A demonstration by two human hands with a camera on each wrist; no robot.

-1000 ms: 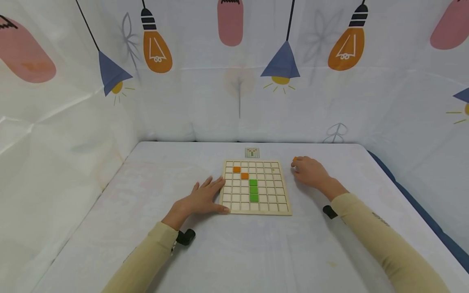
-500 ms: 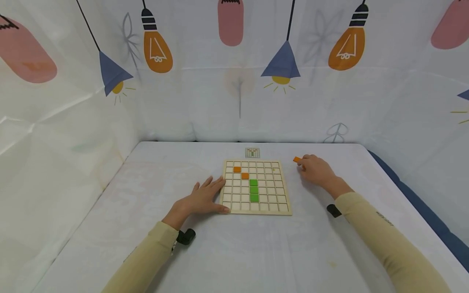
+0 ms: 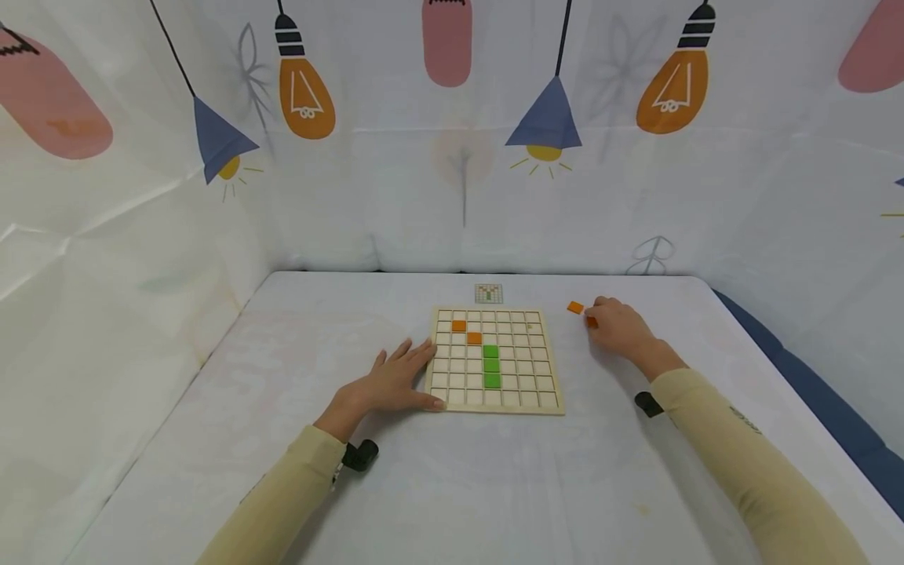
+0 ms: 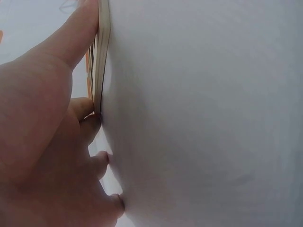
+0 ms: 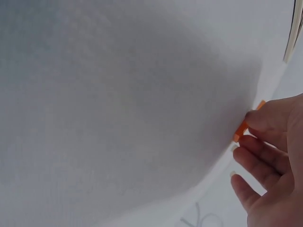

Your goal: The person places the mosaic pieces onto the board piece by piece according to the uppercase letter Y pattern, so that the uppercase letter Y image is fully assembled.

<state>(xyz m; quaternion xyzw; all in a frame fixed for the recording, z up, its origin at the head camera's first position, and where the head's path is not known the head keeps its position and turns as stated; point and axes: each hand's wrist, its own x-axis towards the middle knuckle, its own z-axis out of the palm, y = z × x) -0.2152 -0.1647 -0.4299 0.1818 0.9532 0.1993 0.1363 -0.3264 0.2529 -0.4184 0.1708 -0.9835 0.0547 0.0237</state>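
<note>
A square wooden grid board (image 3: pixel 523 410) lies on the table with two orange tiles (image 3: pixel 475 339) in a diagonal and a column of green tiles (image 3: pixel 490 366). At the board's left edge rests my left hand (image 3: pixel 391 384), fingers spread and thumb over the near corner; the left wrist view shows the thumb along the board's side. To the right of the board, my right hand (image 3: pixel 621 333) pinches an orange tile (image 5: pixel 242 127) between thumb and fingers, close over the table. Just left of these fingertips another orange tile (image 3: pixel 575 307) lies flat on the table.
Behind the board lies a small card (image 3: pixel 489 293) printed with a coloured grid pattern. A white cloth covers the table (image 3: pixel 494 486). Curtains with printed lamps and bulbs (image 3: pixel 452 180) close off the back and sides.
My right hand has drawn back slightly to the right. One orange tile now lies apart from the fingers, and another shows between them. My left hand stays on the board.
</note>
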